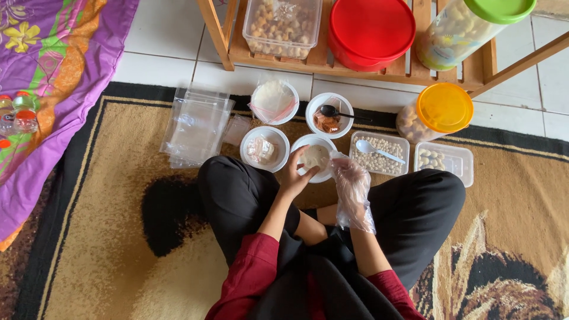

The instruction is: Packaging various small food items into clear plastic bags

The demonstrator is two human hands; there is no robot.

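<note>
I sit cross-legged on a patterned rug. My left hand (294,173) grips the near rim of a small white bowl (308,142) holding pale dough-like food. My right hand (351,181), inside a loose clear plastic glove, hovers just right of that bowl with fingers apart and nothing in it. To the left stands another white bowl (264,149) with wrapped pieces inside.
Clear plastic bags (195,124) lie at left. Behind are a white bowl with a bag (274,102), a bowl with brown sauce and black spoon (329,114), a tray of nuts with white spoon (379,154), a small clear tub (444,161), a yellow-lidded jar (437,112) and a wooden rack (367,70) of containers.
</note>
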